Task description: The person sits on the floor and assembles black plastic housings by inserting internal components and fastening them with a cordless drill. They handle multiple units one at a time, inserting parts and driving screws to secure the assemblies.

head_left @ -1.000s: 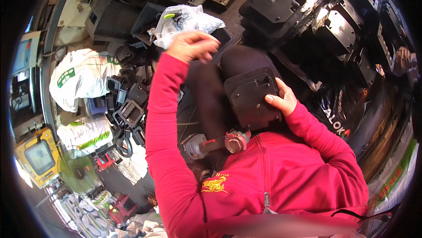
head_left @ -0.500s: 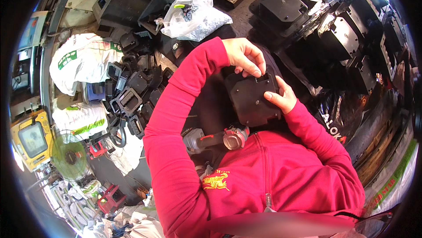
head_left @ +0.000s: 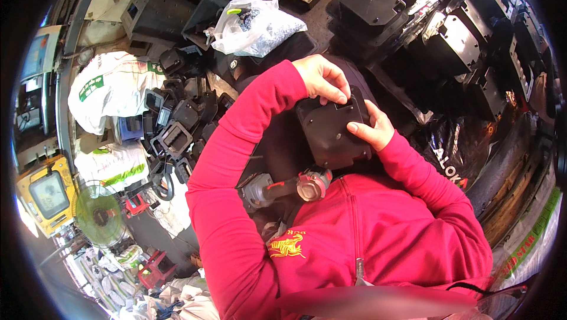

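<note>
A black, roughly square plastic housing [head_left: 331,134] with rounded corners rests over my lap, its flat face turned up. Small bosses or screw points dot that face, and a rectangular slot lies near its far edge. At the slot, the thumb and fingers of my left hand [head_left: 322,79] are pinched together; whatever they hold, if anything, is too small to make out. My right hand [head_left: 376,128] grips the housing's right side, thumb on the face and fingers partly hidden behind it. A grey and red cordless power tool [head_left: 286,189] lies against my body, just nearer than the housing.
Beyond the housing stands a clear plastic bag [head_left: 257,28] of small metallic pieces. Stacked black housings [head_left: 452,42] fill the far right. Black frame parts [head_left: 174,137] are heaped at left, near white sacks [head_left: 109,87] and a green fan [head_left: 99,215].
The whole view has shifted slightly. My left fingertips have come down closer to the slot in the housing, still pinched. My right hand keeps its grip on the side.
</note>
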`<state>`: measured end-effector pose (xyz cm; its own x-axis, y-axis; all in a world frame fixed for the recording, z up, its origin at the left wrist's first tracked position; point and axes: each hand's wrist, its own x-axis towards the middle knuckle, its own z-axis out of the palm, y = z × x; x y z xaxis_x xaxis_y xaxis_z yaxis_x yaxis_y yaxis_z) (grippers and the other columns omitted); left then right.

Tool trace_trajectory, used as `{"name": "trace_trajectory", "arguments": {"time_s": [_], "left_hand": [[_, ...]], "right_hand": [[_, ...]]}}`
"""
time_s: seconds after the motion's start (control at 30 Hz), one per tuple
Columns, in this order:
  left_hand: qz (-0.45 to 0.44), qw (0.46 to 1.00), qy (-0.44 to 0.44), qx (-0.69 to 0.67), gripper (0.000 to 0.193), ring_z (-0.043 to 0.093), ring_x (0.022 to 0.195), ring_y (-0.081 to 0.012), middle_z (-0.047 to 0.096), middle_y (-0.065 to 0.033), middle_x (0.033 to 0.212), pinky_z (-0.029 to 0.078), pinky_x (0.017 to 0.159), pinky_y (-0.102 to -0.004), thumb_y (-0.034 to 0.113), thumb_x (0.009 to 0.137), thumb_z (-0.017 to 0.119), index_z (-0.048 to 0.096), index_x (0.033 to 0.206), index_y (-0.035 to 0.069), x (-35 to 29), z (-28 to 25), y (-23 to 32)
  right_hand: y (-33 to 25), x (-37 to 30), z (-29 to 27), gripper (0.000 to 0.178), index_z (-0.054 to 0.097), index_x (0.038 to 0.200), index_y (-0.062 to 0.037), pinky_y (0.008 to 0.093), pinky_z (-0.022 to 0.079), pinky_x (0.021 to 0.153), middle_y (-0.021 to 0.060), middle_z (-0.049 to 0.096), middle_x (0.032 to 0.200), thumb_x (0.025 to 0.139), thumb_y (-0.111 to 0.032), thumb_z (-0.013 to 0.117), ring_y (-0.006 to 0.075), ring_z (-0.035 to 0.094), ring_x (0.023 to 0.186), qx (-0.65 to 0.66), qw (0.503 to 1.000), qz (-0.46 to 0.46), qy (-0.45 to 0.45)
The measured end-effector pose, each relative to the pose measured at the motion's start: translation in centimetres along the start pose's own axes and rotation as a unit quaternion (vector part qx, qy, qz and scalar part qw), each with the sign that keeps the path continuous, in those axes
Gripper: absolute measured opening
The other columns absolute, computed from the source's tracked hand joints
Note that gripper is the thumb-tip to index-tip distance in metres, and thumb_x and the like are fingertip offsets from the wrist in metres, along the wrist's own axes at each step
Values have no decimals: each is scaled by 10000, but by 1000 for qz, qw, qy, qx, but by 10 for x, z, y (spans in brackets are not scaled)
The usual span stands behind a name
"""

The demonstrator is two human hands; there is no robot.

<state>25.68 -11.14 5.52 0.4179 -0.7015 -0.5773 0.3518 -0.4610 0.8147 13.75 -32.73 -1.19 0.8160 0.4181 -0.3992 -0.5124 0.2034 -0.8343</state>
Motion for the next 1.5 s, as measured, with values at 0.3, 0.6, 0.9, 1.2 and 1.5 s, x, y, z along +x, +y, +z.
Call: {"name": "trace_trajectory", "arguments": {"time_s": [0.3,0.6,0.9,1.2,1.5], "left_hand": [[-11,999,4,-47,217,525,608,-45,675,33,800,397,554,-208,211,805,776,717,976,89,3,2,-6],[24,997,66,-45,186,557,737,-34,679,40,852,407,619,-202,202,808,768,704,941,90,-1,17,-14],[-14,998,60,-24,149,589,815,-51,678,26,865,466,698,-240,161,833,740,694,945,73,-8,14,-9],[170,926,329,66,504,597,1012,-145,598,-82,1211,492,877,-299,117,856,712,532,1322,48,-89,62,-37],[-124,858,326,377,675,621,1024,-294,585,-101,1214,529,845,-370,203,704,774,534,1330,116,-130,210,-132]], "right_hand": [[2,0,-3,678,461,1313,31,321,477,928,105,610,1168,786,-230,800,176,585,1062,9,1000,-10,-22],[1,-1,-2,669,468,1298,32,319,476,927,111,608,1164,785,-239,800,175,581,1067,3,1000,-7,-18],[0,-2,2,668,452,1305,29,319,479,926,112,605,1158,795,-234,794,177,583,1062,15,1000,-4,-26],[-18,-2,-12,664,457,1320,16,321,465,948,102,618,1151,793,-212,788,178,577,1078,1,997,12,-80],[-21,-14,-31,715,429,1361,-2,333,391,1032,101,561,1262,785,-223,791,189,498,1201,-69,988,3,-138]]}}
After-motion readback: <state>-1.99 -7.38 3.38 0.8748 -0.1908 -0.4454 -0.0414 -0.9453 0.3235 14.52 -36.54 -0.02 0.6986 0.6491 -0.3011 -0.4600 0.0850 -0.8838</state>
